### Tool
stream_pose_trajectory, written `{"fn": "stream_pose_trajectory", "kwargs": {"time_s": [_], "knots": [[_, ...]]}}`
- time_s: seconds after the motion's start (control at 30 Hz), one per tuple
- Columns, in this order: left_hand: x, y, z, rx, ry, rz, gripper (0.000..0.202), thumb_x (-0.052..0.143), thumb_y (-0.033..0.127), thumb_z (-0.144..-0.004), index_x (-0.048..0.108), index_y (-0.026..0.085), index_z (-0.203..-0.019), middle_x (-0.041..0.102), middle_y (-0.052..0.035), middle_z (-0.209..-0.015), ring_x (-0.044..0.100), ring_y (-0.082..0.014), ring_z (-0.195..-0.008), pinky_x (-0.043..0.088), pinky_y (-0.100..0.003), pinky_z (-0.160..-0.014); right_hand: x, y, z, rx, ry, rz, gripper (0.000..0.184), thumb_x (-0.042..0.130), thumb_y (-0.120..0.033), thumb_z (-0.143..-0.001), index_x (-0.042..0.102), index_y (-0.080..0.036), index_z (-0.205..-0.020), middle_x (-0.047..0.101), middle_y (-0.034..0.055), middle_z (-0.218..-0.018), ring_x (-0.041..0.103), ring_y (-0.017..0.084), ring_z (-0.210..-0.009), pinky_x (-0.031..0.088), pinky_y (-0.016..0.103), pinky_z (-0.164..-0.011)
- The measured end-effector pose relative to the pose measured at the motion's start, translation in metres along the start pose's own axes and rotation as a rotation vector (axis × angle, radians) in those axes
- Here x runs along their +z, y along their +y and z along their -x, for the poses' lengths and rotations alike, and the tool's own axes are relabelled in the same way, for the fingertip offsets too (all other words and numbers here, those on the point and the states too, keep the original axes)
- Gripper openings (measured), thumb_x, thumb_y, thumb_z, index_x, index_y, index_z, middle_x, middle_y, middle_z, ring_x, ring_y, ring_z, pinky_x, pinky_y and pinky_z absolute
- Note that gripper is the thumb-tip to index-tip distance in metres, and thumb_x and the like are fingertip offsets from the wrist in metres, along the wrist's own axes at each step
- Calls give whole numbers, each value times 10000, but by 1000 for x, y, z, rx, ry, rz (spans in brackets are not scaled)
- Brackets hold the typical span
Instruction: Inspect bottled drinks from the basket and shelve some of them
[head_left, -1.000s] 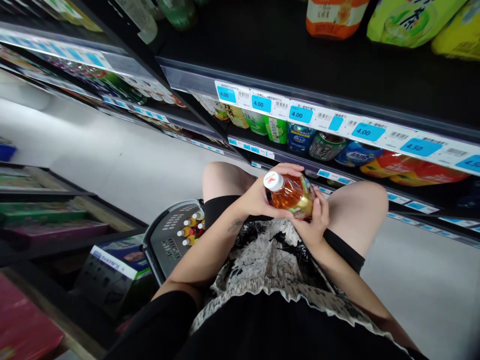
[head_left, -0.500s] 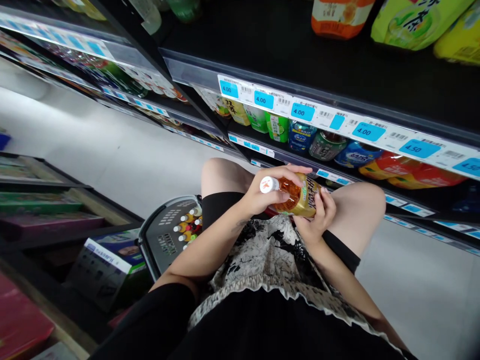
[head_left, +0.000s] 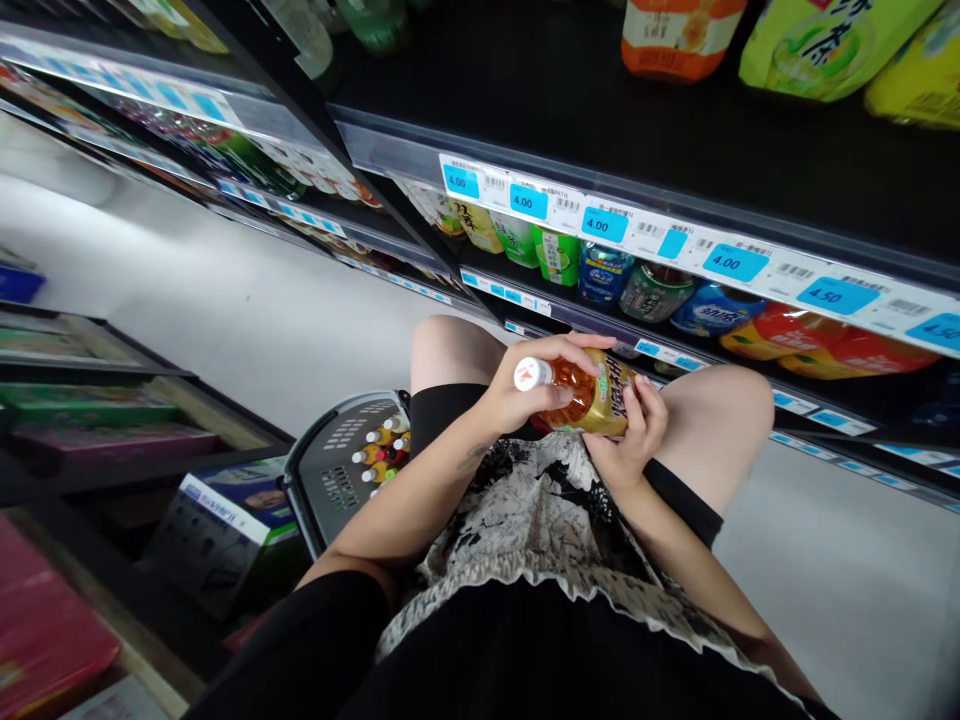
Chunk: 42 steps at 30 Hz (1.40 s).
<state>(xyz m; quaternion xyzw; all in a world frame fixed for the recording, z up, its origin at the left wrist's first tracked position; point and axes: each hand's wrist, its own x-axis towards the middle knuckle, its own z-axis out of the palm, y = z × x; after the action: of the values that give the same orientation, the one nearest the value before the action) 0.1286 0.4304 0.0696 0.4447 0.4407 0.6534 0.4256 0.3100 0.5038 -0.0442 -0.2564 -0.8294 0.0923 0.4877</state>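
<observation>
Above my lap I hold a large drink bottle with amber liquid, a gold label with dark characters and a white cap. It lies tilted, its cap pointing to the left. My left hand is wrapped round the bottle's upper part, just behind the cap, fingers over the far side and thumb on the near side. My right hand grips the lower, labelled end, its fingers over the label. Beside my left leg stands a grey shopping basket with several small bottles in it, partly hidden by my left arm.
Ahead, a black shelf with price tags carries large bottles. Below it are more bottles and red-orange packs. At left, boxes fill a low rack. Pale floor runs between.
The bottle and both hands have shifted very slightly to the left. My grip on it looks the same. The view has moved a little, so the basket appears slightly further right.
</observation>
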Motion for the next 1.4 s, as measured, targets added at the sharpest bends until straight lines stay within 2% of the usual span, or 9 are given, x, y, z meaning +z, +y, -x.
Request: {"fn": "stream_pose_trajectory", "kwargs": {"time_s": [0.87,0.93,1.03,1.07,1.13,1.2,1.27,1.33,1.4], "knots": [[-4,-1,-3,-6,23,-41,259,771,342,-788,797,213,-1011,693,-109,-1360,652,-316,-1250,520,-445,-1064,4,0,-1,22,2,-51,741,710,-229,-853,425,-290,-1535,565,148,-1393,600,353,-1292,560,582,-1038],[-6,-12,-5,12,74,-81,249,771,382,-827,796,212,-1008,706,-114,-1333,641,-303,-1272,496,-465,-1113,4,1,-1,79,-64,-78,761,741,-265,-824,447,-275,-1526,595,150,-1363,625,353,-1257,566,574,-1034],[-6,-33,-2,17,281,-103,232,793,419,-831,770,188,-838,786,-101,-1029,686,-281,-1189,491,-473,-1129,4,2,1,199,-327,-239,855,803,-306,-749,457,-232,-1527,643,145,-1329,670,337,-1193,600,515,-1010],[-5,-38,0,2,368,-98,260,803,423,-820,735,181,-755,780,-86,-886,722,-272,-1074,538,-454,-1054,6,1,2,229,-409,-303,880,810,-301,-732,450,-217,-1531,648,145,-1340,676,331,-1195,608,491,-1006],[-3,-41,9,-30,510,-120,297,813,410,-807,681,173,-686,756,-69,-787,725,-237,-853,586,-389,-852,12,-5,6,272,-489,-409,916,816,-272,-709,436,-205,-1540,639,148,-1389,670,328,-1230,609,463,-1022],[-3,-31,18,32,528,-202,296,762,392,-864,675,176,-681,741,-67,-764,699,-217,-787,568,-360,-769,23,-13,10,294,-496,-497,962,830,-252,-693,412,-233,-1559,626,142,-1426,656,334,-1266,590,475,-1058],[-5,-8,25,148,497,-334,249,725,348,-904,693,188,-717,737,-66,-770,691,-215,-785,557,-368,-774,41,-21,13,332,-478,-615,1036,839,-259,-693,340,-271,-1600,597,137,-1471,624,337,-1318,560,493,-1099],[-10,26,27,252,455,-430,201,711,313,-913,702,197,-749,737,-66,-772,690,-223,-776,563,-385,-772,64,-23,18,442,-471,-738,1056,823,-285,-710,284,-285,-1618,558,137,-1515,590,328,-1363,529,495,-1129],[-16,68,21,361,456,-445,179,702,284,-912,704,198,-755,733,-56,-760,690,-216,-774,572,-371,-779,90,-20,26,626,-576,-762,980,806,-304,-700,364,-258,-1574,635,136,-1415,658,332,-1263,556,492,-1072]]}}
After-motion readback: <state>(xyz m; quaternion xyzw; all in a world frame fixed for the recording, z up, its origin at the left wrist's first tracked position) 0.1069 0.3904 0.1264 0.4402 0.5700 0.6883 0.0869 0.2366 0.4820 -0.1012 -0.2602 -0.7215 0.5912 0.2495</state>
